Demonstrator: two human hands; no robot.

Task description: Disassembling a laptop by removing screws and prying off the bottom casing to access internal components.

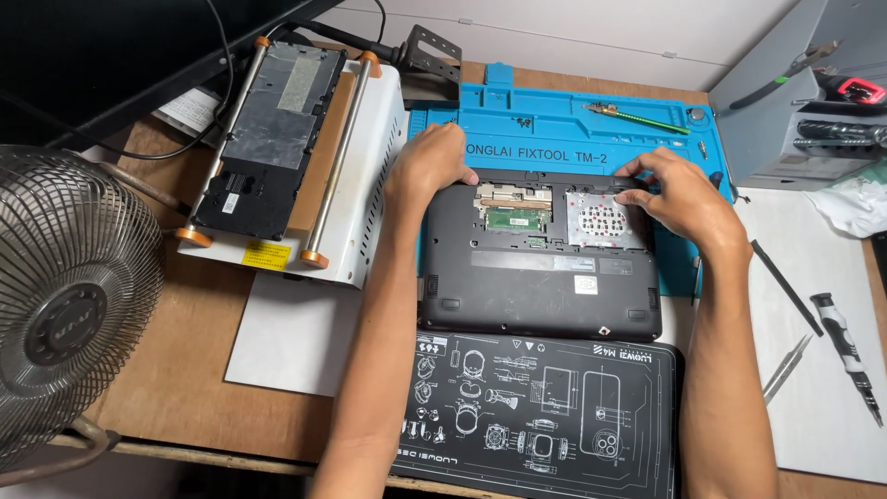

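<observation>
A small black laptop [540,286] lies upside down on a blue repair mat [554,129], its bottom cover off so a green circuit board [514,218] and a silver perforated plate [602,220] show. My left hand [427,164] rests on the laptop's far left corner, fingers curled over the edge. Gripping the far right corner is my right hand [682,196], fingertips on the rim. Neither hand holds a tool.
A white heating machine [365,185] with a dark panel [268,139] on top stands at left, a wire fan [65,296] beside it. A black printed mat [545,416] lies in front. Screwdriver [845,346], tweezers [785,368] and a black spudger [783,285] lie right; grey tool rack [813,92] behind.
</observation>
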